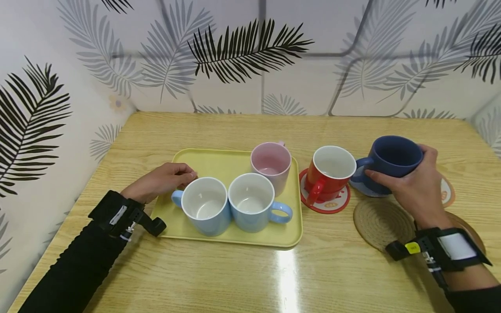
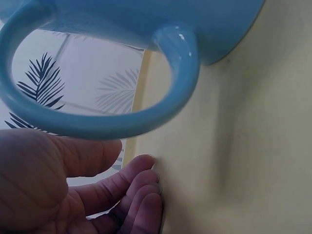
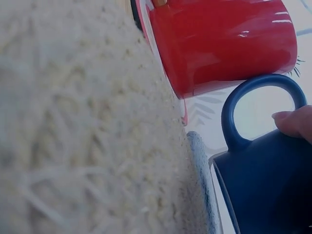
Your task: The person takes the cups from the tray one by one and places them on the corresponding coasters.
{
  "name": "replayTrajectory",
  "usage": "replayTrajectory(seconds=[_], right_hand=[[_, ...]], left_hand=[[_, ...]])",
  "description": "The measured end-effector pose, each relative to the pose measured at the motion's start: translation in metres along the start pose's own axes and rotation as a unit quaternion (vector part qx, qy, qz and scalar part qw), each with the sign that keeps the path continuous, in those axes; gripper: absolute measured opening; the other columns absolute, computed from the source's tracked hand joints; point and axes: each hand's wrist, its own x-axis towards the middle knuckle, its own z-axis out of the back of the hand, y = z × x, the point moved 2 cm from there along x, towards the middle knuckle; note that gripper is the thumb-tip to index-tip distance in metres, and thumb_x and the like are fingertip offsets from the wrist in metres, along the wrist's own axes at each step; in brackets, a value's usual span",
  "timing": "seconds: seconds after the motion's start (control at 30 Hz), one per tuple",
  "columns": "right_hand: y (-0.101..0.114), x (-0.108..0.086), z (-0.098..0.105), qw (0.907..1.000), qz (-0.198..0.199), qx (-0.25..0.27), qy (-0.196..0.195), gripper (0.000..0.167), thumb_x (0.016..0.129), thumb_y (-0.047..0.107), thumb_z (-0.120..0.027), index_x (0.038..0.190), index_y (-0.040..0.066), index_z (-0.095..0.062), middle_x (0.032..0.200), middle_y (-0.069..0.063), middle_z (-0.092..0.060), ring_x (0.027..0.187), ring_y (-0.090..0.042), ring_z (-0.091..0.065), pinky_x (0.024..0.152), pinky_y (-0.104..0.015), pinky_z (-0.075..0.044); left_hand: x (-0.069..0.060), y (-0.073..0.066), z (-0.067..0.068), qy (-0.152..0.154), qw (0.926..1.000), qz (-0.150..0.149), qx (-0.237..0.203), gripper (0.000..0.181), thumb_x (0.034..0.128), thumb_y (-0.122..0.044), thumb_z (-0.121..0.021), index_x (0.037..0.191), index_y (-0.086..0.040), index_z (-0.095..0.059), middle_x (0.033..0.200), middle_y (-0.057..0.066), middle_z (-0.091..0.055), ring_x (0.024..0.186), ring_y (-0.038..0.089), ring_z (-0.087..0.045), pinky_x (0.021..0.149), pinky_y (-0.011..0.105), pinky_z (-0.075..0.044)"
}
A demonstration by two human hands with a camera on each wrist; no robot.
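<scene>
My right hand (image 1: 420,191) grips the dark blue mug (image 1: 395,152) round its body, thumb on the near side. This mug is over a blue coaster (image 1: 365,188), and in the right wrist view a thin gap shows between its base and the coaster's edge. Its handle points left at a red mug (image 1: 328,174) with a white inside. On the yellow tray (image 1: 213,163), my left hand (image 1: 164,178) lies at the left side, fingers loosely bent and holding nothing. Just beside it is the handle of a light blue mug (image 1: 207,208); the left wrist view shows the handle (image 2: 97,124) above the thumb.
Another light blue mug (image 1: 252,204) and a pink mug (image 1: 272,165) stand on the tray. Under the red mug lies a red-rimmed coaster (image 1: 340,208). A round woven coaster (image 1: 383,221) lies near the right wrist; further coasters are partly hidden by the right arm.
</scene>
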Motion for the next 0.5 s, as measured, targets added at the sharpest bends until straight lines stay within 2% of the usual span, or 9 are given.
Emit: replayTrajectory(seconds=[0.13,0.37,0.5], right_hand=[[-0.0017,0.0022,-0.0012,0.9999,0.000,0.001,0.016,0.109,0.079,0.029,-0.088,0.154,0.005,-0.014,0.150,-0.025,-0.040,0.132,-0.041,-0.042,0.108,-0.040,-0.039],[-0.0047,0.0069,-0.0029,0.9994,0.009,0.006,0.034,0.107,0.080,0.025,-0.087,0.154,0.004,-0.013,0.150,-0.026,-0.038,0.131,-0.042,-0.041,0.107,-0.040,-0.039],[-0.0068,0.0098,-0.0042,0.9986,0.008,0.013,0.050,0.108,0.080,0.024,-0.087,0.154,0.004,-0.011,0.151,-0.025,-0.036,0.132,-0.041,-0.038,0.108,-0.047,-0.037]], left_hand=[[-0.0005,-0.0002,0.0000,0.004,1.0000,-0.009,-0.003,0.034,0.1082,-0.025,-0.048,0.123,0.002,-0.063,0.118,0.015,-0.067,0.109,0.029,-0.063,0.096,0.044,-0.047],[-0.0006,-0.0003,0.0003,0.005,0.9999,-0.013,-0.003,0.034,0.1083,-0.025,-0.048,0.123,0.003,-0.062,0.119,0.016,-0.066,0.110,0.029,-0.063,0.097,0.045,-0.047],[-0.0009,-0.0004,0.0006,0.004,0.9999,-0.013,-0.005,0.034,0.1083,-0.024,-0.048,0.123,0.003,-0.063,0.119,0.016,-0.066,0.110,0.029,-0.063,0.097,0.045,-0.047]])
